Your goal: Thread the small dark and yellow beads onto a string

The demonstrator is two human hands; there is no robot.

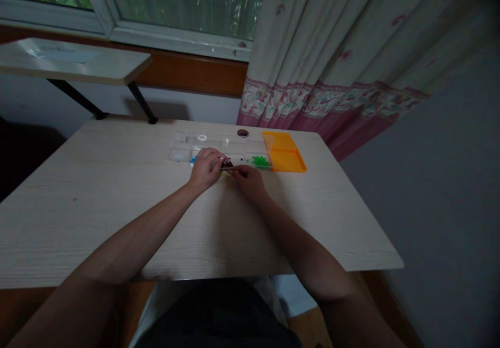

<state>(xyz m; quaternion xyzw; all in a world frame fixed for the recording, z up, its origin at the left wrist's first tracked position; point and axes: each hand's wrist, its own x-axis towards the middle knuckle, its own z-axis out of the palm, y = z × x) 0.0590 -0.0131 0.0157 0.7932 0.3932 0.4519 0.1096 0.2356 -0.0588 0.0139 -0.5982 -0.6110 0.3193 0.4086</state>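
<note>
A clear plastic compartment tray (253,144) lies toward the back of the table, with small green pieces (260,161) in its front right section. Small blue pieces (193,159) show beside my left hand (207,169), which is bent over the front edge of the tray, its fingers and thumb closed on it. Between the hands lie dark brown pieces (226,164) in a front section. My right hand (250,180) touches the front of that section, thumb and forefinger pinched together; what they hold is too small to make out. Something yellowish lies just below the fingertips, blurred.
An orange tray or lid (288,152) adjoins the clear tray on the right. A dark round hole (242,133) is in the pale wooden table (156,202) behind it. At the back left stands a raised shelf (74,66) on black legs. A curtain (312,51) hangs behind the right side.
</note>
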